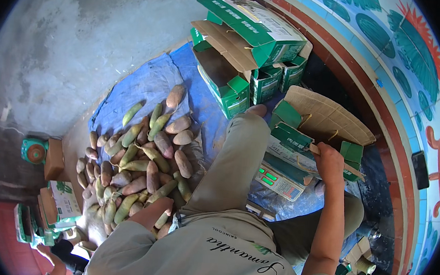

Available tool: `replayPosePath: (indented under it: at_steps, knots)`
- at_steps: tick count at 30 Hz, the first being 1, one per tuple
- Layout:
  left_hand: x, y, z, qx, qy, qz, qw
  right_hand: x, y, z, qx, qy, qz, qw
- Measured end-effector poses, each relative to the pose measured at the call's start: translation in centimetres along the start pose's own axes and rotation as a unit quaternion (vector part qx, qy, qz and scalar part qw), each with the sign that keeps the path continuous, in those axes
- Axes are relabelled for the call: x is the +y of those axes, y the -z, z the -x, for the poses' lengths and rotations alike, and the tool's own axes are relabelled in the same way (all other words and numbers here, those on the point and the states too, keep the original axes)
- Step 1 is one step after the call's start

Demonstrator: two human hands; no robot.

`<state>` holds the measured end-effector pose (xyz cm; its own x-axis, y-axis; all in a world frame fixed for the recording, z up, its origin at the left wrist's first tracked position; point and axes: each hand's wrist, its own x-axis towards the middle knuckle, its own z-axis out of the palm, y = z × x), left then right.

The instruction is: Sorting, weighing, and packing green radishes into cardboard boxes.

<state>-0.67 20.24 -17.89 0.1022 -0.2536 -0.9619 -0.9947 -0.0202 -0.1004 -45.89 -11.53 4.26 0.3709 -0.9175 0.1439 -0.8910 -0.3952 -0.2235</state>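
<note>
My right hand (330,161) is closed on the near edge of an open green cardboard box (289,138), with a cardboard flap between its fingers. The box stands on a digital scale (278,182) with a lit green display. What is inside the box is hidden. My left hand (162,205) reaches down to the near edge of a pile of long radishes (141,157), some green and some reddish-brown. Its fingers are out of sight, so whether it holds one cannot be told.
A blue tarp (144,82) lies under the pile. Stacked green boxes (237,51) stand at the back beside my knee. A brick-edged wall (386,125) curves along the right. Another person's arm (53,259) and more boxes (65,200) are at lower left.
</note>
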Motion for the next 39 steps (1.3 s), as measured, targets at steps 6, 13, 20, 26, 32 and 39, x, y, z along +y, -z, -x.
replayPosePath:
  at_steps: [6,13,20,26,32,39]
  knots:
    - [-1.9,5.8,0.9,0.018,-0.009,0.050,0.999,0.4,-0.3,0.4,-0.008,0.011,0.015,1.000]
    - [-2.2,11.2,3.0,0.406,-0.050,0.223,0.885,0.0,-0.1,0.5,-0.013,0.014,0.014,1.000]
    - [0.6,19.7,8.9,0.562,-0.057,0.447,0.694,0.1,-0.2,1.1,-0.022,0.019,0.017,0.999]
    - [4.5,27.2,18.0,0.742,-0.117,0.417,0.512,-0.2,0.1,1.4,-0.040,0.025,0.027,0.999]
    - [10.6,32.6,21.0,0.581,-0.358,0.617,0.393,-0.1,0.1,1.4,-0.053,0.029,0.036,0.998]
    - [19.2,37.1,19.3,0.448,-0.411,0.607,0.512,-0.2,0.2,1.5,-0.045,0.028,0.023,0.998]
